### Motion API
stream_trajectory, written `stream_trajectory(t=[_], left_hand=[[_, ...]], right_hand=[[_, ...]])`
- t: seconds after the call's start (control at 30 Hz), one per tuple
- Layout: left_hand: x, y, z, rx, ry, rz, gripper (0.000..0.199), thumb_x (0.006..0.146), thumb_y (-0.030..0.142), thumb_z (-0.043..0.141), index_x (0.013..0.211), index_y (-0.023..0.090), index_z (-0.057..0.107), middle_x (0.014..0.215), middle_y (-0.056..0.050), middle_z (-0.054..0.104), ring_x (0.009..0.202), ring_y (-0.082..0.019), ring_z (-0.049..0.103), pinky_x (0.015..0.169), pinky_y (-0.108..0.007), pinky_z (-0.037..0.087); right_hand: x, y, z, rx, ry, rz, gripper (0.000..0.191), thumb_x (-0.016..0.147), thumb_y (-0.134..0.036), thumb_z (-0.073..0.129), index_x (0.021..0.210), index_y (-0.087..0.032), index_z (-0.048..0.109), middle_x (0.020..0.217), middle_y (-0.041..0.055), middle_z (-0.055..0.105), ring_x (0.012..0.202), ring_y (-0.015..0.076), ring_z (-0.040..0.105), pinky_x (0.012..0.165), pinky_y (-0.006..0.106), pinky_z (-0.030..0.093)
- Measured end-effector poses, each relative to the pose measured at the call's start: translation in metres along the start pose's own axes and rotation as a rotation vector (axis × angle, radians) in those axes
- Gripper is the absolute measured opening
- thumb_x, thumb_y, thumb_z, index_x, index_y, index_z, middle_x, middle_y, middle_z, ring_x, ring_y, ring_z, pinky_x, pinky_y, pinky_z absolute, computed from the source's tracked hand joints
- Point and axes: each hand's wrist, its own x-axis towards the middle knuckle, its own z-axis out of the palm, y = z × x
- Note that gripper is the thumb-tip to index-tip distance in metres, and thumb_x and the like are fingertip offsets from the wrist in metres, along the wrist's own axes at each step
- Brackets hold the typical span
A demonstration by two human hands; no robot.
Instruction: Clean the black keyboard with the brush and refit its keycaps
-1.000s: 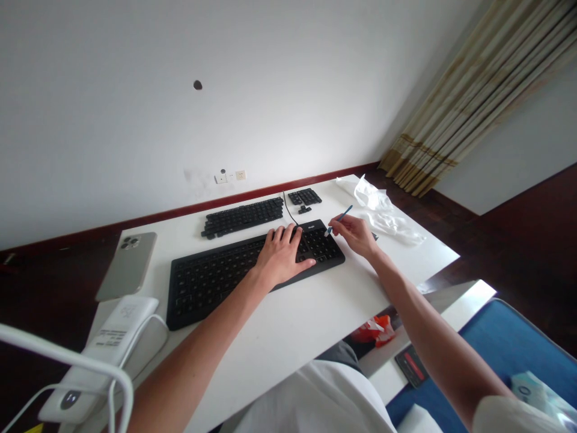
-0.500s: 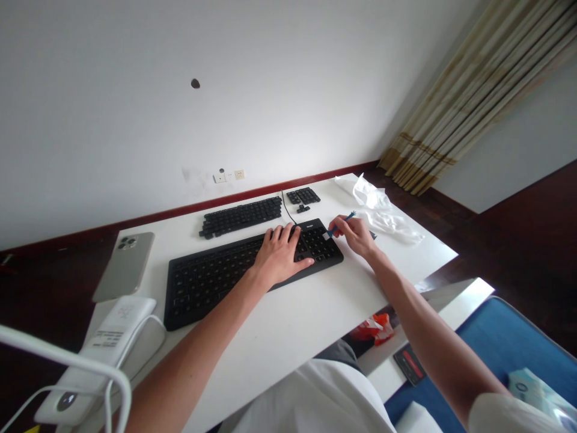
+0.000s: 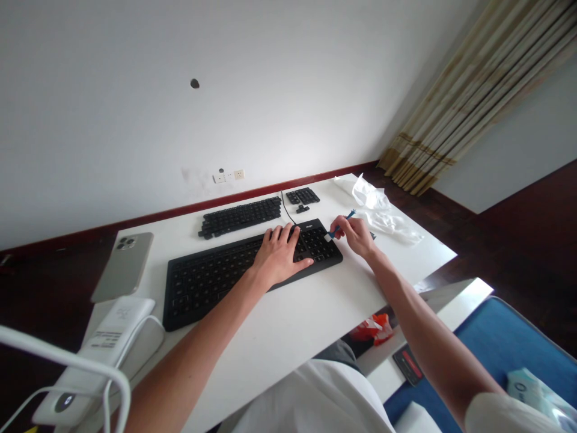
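Note:
A black keyboard (image 3: 211, 276) with its keycaps off lies across the white table. My left hand (image 3: 280, 255) rests on it right of the middle, fingers spread and flat. Between the fingers of my right hand (image 3: 354, 233) is a small blue brush (image 3: 336, 231); its white bristles touch the number pad at the keyboard's right end. Removed keycaps (image 3: 241, 215) lie in rows behind the keyboard. Smaller groups of number-pad keycaps (image 3: 308, 195) and arrow keycaps (image 3: 303, 208) sit to their right. A dark object partly shows behind my right hand; its kind is hidden.
A phone (image 3: 124, 264) lies at the table's left, near a white power strip (image 3: 106, 355) with cables. Crumpled clear plastic (image 3: 369, 195) covers the back right. Below the right edge are an open drawer with a red bag (image 3: 374, 329) and a blue seat (image 3: 505, 343).
The brush tip has shifted very slightly right on the number pad, with my right hand still around it. My left hand stays in place on the keyboard.

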Motion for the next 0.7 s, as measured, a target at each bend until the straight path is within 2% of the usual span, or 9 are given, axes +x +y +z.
stream_trajectory(t=[0.23, 0.7], left_hand=[[-0.0011, 0.0004, -0.0013, 0.001, -0.005, -0.002, 0.087, 0.099, 0.073, 0.048, 0.160, 0.010, 0.045, 0.165, -0.018, 0.044, 0.144, -0.040, 0.043, 0.123, -0.053, 0.032], [-0.0005, 0.0000, 0.0006, -0.005, 0.010, 0.001, 0.088, 0.099, 0.073, 0.050, 0.160, 0.010, 0.046, 0.164, -0.018, 0.045, 0.143, -0.039, 0.044, 0.122, -0.054, 0.034]], right_hand=[[-0.0001, -0.0053, -0.0009, -0.029, -0.055, 0.002, 0.064, 0.107, -0.065, 0.039, 0.078, -0.020, 0.073, 0.065, 0.0034, 0.066, 0.061, 0.0161, 0.059, 0.067, 0.031, 0.046], [0.0011, -0.0034, 0.0006, -0.066, -0.024, -0.007, 0.062, 0.109, -0.063, 0.036, 0.084, -0.021, 0.073, 0.067, 0.0029, 0.067, 0.063, 0.0166, 0.061, 0.068, 0.031, 0.048]])
